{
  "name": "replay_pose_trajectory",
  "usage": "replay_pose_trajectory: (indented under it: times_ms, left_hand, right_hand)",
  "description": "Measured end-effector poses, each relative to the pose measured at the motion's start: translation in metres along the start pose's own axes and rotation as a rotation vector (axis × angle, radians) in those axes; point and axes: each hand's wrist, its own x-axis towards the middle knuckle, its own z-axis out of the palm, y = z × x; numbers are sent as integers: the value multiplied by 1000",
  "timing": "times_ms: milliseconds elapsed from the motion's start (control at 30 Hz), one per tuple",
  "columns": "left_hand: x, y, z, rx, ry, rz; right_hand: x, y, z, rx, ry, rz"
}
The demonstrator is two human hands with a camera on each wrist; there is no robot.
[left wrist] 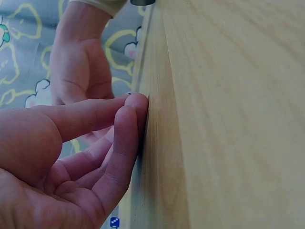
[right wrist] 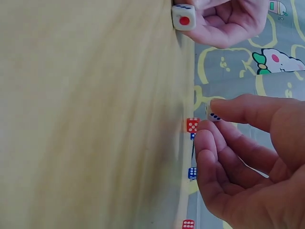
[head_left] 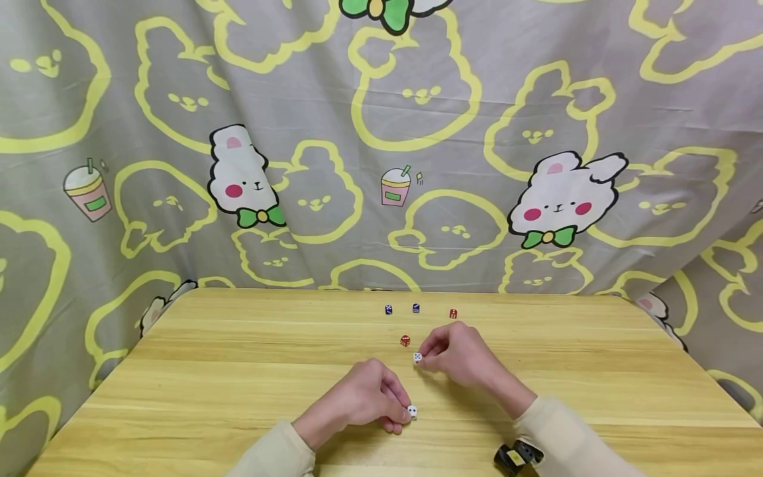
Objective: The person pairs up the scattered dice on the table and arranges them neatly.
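Near the front middle of the table, my left hand (head_left: 366, 396) pinches a white die (head_left: 412, 412) between thumb and fingertips. In the right wrist view that white die (right wrist: 184, 20) shows a single red dot; in the left wrist view the fingertips mostly hide it. Farther forward and to the right, my right hand (head_left: 461, 354) pinches another white die (head_left: 418, 358) by its right side. Its blue pips show on the die (right wrist: 213, 113) in the right wrist view. Just beyond this die lies a red die (head_left: 405, 340).
Two blue dice (head_left: 389, 309) and a second red die (head_left: 454, 313) lie toward the back edge of the wooden table (head_left: 238, 358). A grey patterned curtain (head_left: 334, 199) hangs behind it. A black device (head_left: 515, 458) sits at the right wrist.
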Motion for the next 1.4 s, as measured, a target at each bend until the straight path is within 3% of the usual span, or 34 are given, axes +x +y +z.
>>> replay_pose_trajectory:
  times_ms: [433,733,1400]
  left_hand:
    - [0,-2,-2,-8,0,0]
    - [1,0,-1,6,2,-10]
    - [2,0,0,8,4,-6]
  right_hand:
    - [-15,4,3,-12,-138,3]
    - [-23,5,2,-73,-160,-53]
    - [-36,3,4,-6,-219,-80]
